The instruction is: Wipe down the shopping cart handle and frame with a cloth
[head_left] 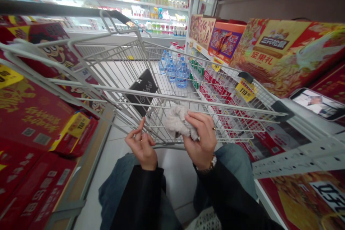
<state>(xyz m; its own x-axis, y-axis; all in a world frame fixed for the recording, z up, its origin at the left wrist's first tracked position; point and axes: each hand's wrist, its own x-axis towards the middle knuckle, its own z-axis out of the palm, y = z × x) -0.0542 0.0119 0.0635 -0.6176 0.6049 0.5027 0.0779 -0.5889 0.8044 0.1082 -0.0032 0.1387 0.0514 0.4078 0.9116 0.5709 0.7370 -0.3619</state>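
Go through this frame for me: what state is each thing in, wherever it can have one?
Grey cloth: bunched up, held.
Right hand: grip closed on the cloth.
Left hand: holding nothing, index finger extended, others curled; contact with the cart unclear.
Shopping cart: upright.
Black panel on the cart: slanted.
Phone: screen lit.
Blue bottles: standing upright.
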